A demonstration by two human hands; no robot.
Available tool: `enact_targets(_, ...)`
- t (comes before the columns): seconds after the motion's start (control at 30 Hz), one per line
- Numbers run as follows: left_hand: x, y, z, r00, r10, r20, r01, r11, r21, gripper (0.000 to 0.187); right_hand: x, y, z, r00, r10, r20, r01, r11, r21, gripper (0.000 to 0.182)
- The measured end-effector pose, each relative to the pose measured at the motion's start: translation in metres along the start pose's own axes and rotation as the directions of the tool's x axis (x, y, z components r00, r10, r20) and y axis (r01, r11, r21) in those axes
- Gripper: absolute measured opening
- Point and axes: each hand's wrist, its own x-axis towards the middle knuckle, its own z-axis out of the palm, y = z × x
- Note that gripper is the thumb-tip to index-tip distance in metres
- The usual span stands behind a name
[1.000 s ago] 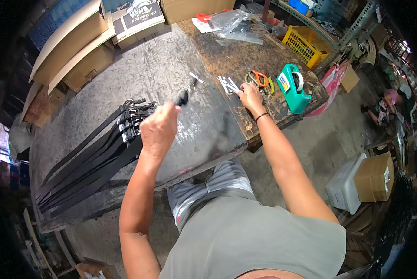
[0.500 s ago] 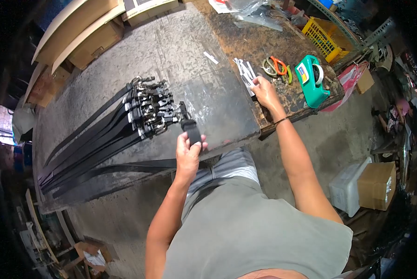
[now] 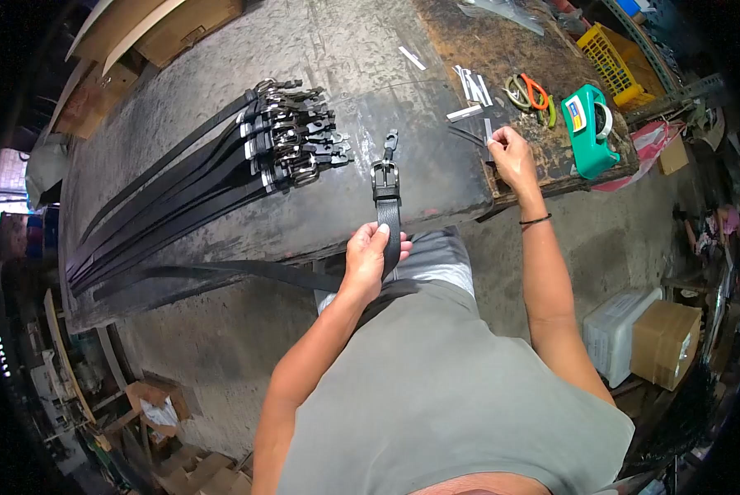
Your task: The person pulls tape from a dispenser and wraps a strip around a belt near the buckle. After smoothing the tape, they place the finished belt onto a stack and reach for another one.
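Note:
My left hand (image 3: 368, 257) is closed around a black belt (image 3: 389, 216) just below its metal buckle (image 3: 385, 177). A small black hook piece (image 3: 391, 145) sticks out beyond that buckle. The belt's long strap trails left over the table's front edge. My right hand (image 3: 512, 157) pinches a narrow white paper strip (image 3: 488, 129) at the table's right side. More white strips (image 3: 472, 87) lie just beyond those fingers. To the left, a row of black belts (image 3: 197, 169) lies side by side, buckles (image 3: 300, 136) facing right, with white bands near the buckles.
A green tape dispenser (image 3: 588, 136) stands at the table's right edge, beside orange-handled scissors (image 3: 535, 92) and green-handled cutters (image 3: 551, 110). Cardboard boxes (image 3: 172, 37) line the far left. A yellow crate (image 3: 609, 62) sits at the upper right. Boxes (image 3: 667, 342) rest low on the right.
My left hand has brought the belt rightward, and its buckle now faces up in plain sight. My right hand has drawn back from the pile with one white strip. The view has shifted.

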Motion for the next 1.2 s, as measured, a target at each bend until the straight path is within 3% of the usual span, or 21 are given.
enact_targets(0.13,-0.001,-0.012,-0.006,1.0,-0.024,0.002,0.024,0.999,-0.026,0.024,-0.005,-0.001,0.007,0.997,0.032,-0.072,-0.025,0.994,0.103,0.019)
enact_targets(0.23,-0.002,-0.024,-0.012,0.999,-0.039,-0.004,0.039,0.999,-0.019,0.022,-0.029,-0.018,0.01,0.99,0.116,0.076,-0.138,0.806,0.576,0.02)
enact_targets(0.4,-0.004,-0.038,-0.017,1.0,0.013,-0.016,-0.012,0.999,0.046,0.02,-0.083,-0.045,0.022,0.953,0.125,0.276,-0.29,0.64,0.712,0.057)
enact_targets(0.57,-0.009,-0.041,-0.017,0.997,0.081,0.001,-0.08,0.991,0.11,0.017,-0.128,-0.067,0.043,0.874,0.116,0.471,-0.471,0.435,0.767,0.048)
enact_targets(0.63,-0.01,-0.042,-0.018,0.999,0.051,-0.004,-0.05,0.987,0.152,0.017,-0.143,-0.066,0.057,0.833,0.116,0.54,-0.542,0.36,0.759,0.026)
enact_targets(0.7,-0.009,-0.043,-0.017,0.998,0.064,-0.001,-0.063,0.985,0.162,0.017,-0.156,-0.064,0.07,0.798,0.133,0.587,-0.601,0.248,0.76,0.02)
enact_targets(0.9,-0.011,-0.041,-0.017,0.989,0.134,0.06,-0.14,0.983,0.116,0.018,-0.169,-0.067,0.086,0.746,0.173,0.643,-0.666,0.204,0.717,0.015)
enact_targets(1.0,-0.012,-0.037,-0.015,0.981,0.193,0.028,-0.195,0.968,0.157,0.021,-0.168,-0.071,0.088,0.749,0.203,0.63,-0.658,0.333,0.675,0.015)
enact_targets(1.2,-0.007,-0.043,-0.023,0.964,0.261,0.041,-0.264,0.953,0.148,0.018,-0.171,-0.077,0.088,0.748,0.205,0.632,-0.653,0.402,0.642,0.017)
